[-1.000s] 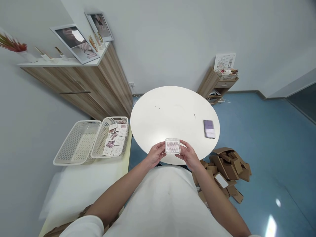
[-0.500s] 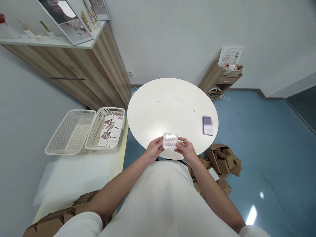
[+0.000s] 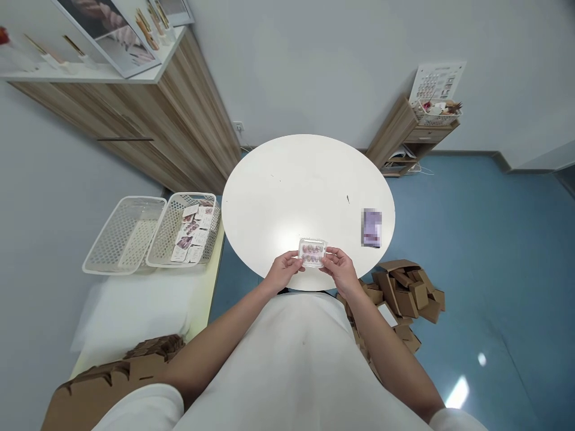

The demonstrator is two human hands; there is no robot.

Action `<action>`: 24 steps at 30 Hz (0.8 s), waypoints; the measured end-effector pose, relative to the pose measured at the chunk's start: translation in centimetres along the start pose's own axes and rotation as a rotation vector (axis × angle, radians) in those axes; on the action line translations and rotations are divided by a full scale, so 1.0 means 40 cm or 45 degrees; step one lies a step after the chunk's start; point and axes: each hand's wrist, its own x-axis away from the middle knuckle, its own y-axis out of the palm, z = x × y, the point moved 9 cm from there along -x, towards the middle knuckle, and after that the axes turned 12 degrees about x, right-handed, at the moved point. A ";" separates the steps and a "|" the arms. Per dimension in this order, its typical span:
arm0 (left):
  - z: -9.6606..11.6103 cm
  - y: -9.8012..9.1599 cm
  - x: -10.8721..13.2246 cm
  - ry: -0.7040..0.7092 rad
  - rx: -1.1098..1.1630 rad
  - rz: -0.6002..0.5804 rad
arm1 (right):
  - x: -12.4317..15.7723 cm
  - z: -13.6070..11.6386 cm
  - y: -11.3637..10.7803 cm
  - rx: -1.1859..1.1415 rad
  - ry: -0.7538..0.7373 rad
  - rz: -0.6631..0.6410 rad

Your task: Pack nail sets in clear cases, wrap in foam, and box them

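A small clear plastic case with two rows of pinkish press-on nails is held level over the near edge of the white oval table. My left hand grips its left side, thumb on top near the lower corner. On the right side, my right hand pinches the case between thumb and fingers. The case's lid looks closed. At the table's right lies a purple-and-white packet or card, its surface blurred out.
To the left, one white basket holds printed cards; beside it stands another white basket. Folded cardboard sits at lower left. Cardboard boxes pile on the floor at right. A wooden cabinet and small shelf line the wall.
Both hands still hold the case, now tilted so that glare has gone and the nails show more clearly. The whole view has shifted slightly.
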 end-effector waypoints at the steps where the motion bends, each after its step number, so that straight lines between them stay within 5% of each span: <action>1: -0.002 0.009 -0.003 0.006 -0.019 0.010 | -0.001 -0.002 -0.009 0.016 -0.010 -0.010; 13: -0.023 0.104 -0.045 0.054 -0.153 0.049 | -0.033 -0.002 -0.101 0.077 -0.053 -0.069; 24: -0.048 0.057 -0.059 0.119 -0.101 0.267 | -0.091 0.013 -0.062 0.142 -0.027 -0.130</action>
